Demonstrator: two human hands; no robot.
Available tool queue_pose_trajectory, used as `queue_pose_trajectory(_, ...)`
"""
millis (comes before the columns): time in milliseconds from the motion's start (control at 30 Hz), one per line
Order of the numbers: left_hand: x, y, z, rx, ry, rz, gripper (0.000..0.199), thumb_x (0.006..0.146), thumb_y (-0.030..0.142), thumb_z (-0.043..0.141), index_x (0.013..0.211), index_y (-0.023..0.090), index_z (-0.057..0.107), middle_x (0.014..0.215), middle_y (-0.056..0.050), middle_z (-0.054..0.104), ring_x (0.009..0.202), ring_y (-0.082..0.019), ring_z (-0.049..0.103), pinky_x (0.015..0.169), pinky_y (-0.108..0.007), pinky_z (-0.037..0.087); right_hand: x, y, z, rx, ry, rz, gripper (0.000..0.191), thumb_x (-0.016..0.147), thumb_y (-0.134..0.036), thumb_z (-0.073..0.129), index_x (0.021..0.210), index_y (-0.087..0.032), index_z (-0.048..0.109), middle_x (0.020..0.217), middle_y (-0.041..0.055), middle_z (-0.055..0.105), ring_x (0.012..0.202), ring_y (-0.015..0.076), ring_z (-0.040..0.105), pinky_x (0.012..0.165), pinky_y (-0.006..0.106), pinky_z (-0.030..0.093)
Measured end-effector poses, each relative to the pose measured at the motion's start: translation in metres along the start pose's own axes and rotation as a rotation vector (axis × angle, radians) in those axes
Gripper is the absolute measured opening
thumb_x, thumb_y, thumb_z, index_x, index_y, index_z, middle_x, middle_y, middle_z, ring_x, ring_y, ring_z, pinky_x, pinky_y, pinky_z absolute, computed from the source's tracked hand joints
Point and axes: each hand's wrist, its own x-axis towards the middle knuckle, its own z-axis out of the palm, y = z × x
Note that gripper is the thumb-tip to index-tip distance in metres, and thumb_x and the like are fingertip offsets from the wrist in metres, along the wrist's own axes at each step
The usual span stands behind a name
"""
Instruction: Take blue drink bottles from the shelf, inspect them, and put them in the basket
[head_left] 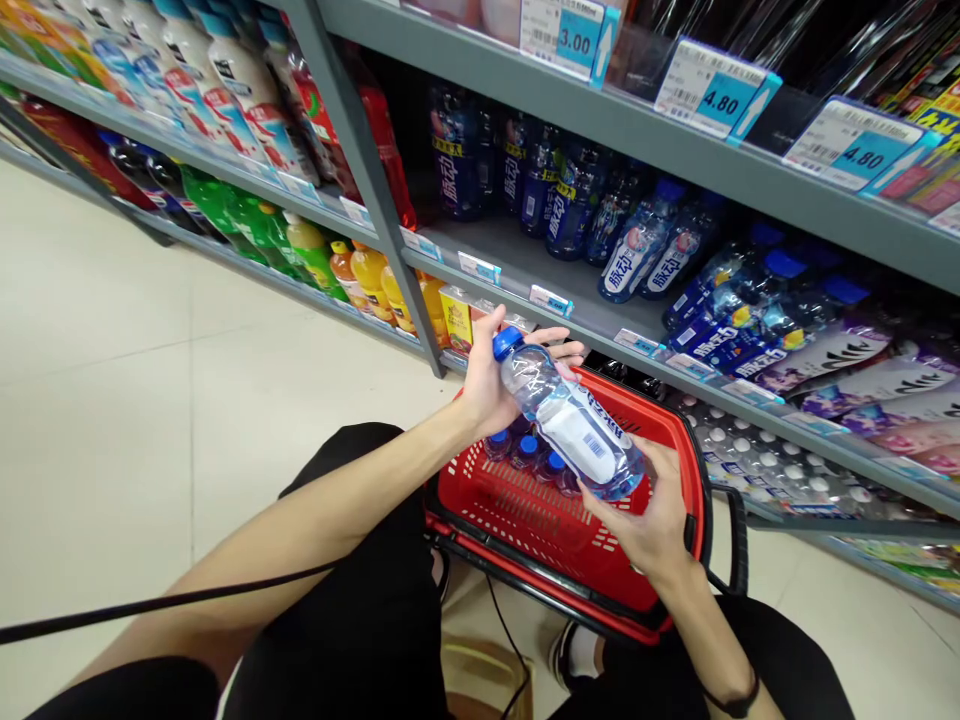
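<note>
A clear blue bottle with a blue cap and a white label (581, 435) is held tilted above a red basket (517, 510). At its cap end, my left hand (487, 385) supports the neck, with the fingers stretched out behind it. My right hand (652, 510) grips the bottle's base between thumb and fingers. Inside the basket, several blue-capped bottles (528, 450) stand along the far side, partly hidden by the held bottle and my left hand.
A grey shelf (495, 235) with more blue bottles (574, 205) rises behind the basket. Green bottles (255, 230) line the lower shelf at left. The basket's black handle (739, 540) sticks out right. A black cord (165, 602) crosses my left arm.
</note>
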Motion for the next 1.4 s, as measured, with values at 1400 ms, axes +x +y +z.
queue_pose_trajectory(1400, 0.002, -0.014, -0.002, -0.023, 0.151, 0.022, 0.046, 0.078, 0.060, 0.070, 0.090, 0.015, 0.070, 0.080, -0.006, 0.074, 0.081, -0.021, 0.073, 0.079, -0.033, 0.057, -0.006, -0.030, 0.022, 0.378, -0.124, 0.675, 0.066, 0.079, -0.039, 0.085, 0.134, -0.023, 0.052, 0.123, 0.0095, 0.065, 0.108, 0.0269, 0.068, 0.096, 0.043, 0.057)
